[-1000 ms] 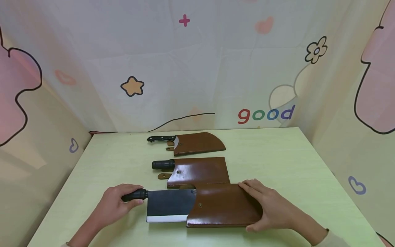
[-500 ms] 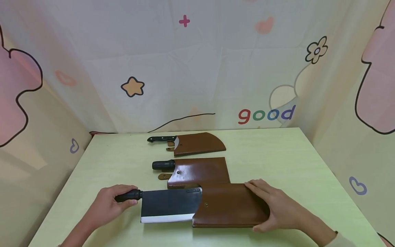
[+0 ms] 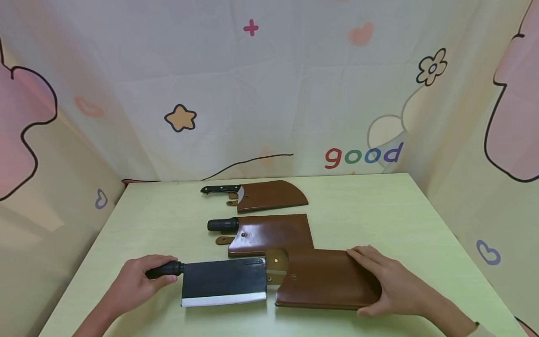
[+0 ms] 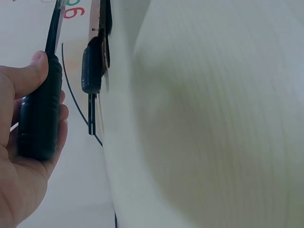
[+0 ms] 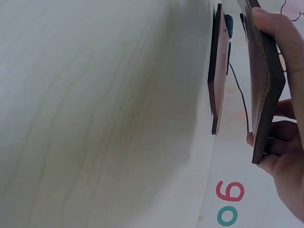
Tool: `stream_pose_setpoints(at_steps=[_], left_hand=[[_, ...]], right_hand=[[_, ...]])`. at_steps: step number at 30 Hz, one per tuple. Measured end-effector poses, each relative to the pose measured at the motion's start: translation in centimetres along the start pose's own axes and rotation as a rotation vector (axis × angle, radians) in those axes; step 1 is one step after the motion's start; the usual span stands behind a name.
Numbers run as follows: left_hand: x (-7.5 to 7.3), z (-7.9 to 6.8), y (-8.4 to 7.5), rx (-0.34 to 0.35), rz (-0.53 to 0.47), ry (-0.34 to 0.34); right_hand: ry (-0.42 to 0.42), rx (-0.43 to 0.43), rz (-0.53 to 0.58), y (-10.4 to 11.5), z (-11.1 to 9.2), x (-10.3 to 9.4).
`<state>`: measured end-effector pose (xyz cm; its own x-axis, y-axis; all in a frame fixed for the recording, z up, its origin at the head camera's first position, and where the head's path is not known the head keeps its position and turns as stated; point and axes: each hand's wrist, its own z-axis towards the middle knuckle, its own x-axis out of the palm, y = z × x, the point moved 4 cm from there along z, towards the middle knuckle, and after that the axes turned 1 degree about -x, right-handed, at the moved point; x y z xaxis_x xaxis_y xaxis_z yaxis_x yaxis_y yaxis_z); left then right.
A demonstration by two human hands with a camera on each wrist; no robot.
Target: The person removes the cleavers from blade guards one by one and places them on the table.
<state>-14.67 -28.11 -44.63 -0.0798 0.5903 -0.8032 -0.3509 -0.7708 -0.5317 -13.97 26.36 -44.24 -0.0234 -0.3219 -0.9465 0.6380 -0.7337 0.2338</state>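
My left hand (image 3: pixel 136 284) grips the black handle (image 4: pixel 40 109) of a broad cleaver (image 3: pixel 225 279), whose dark blade has a bright lower edge. The whole blade shows, level, with its tip beside the open mouth of a brown leather sheath (image 3: pixel 328 281). My right hand (image 3: pixel 391 283) holds that sheath by its far right end, thumb below and fingers over the top edge. A strap tab with snaps (image 3: pixel 275 260) sticks out from the sheath's mouth. In the right wrist view the sheath's end (image 5: pixel 269 90) lies between thumb and fingers, raised off the table.
Behind lie two more cleavers in brown sheaths: one with a rectangular sheath (image 3: pixel 273 232), and farther back one with a curved sheath (image 3: pixel 273 195). Their black handles point left. The pale green table (image 3: pixel 370 210) ends at a printed cloth backdrop (image 3: pixel 269 93).
The cleaver has come fully out of the sheath. My left hand has moved left with the cleaver, and my right hand has moved right with the sheath.
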Motion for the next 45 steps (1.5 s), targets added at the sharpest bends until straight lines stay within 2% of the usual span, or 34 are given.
stream_pose_setpoints(at_steps=[6, 12, 20, 33, 39, 45], left_hand=[[-0.1, -0.4, 0.8, -0.021, 0.008, 0.004], [0.0, -0.7, 1.5, -0.015, 0.026, 0.013], [0.4, -0.9, 2.2, -0.040, 0.044, 0.078], [1.2, -1.0, 2.9, -0.011, 0.070, 0.113], [1.6, -1.0, 3.1, 0.006, 0.072, 0.118], [1.9, -0.9, 3.6, -0.001, 0.106, 0.165]], right_hand=[[0.034, 0.032, 0.008, -0.5, -0.5, 0.1], [0.048, 0.026, 0.013, -0.7, -0.9, 0.2], [0.062, 0.014, 0.026, -0.9, -1.3, 0.5], [0.062, -0.010, -0.005, -0.7, -1.6, 1.1], [0.123, 0.032, -0.004, -0.7, -1.4, 1.6], [0.220, 0.089, 0.000, -1.0, -1.5, 2.2]])
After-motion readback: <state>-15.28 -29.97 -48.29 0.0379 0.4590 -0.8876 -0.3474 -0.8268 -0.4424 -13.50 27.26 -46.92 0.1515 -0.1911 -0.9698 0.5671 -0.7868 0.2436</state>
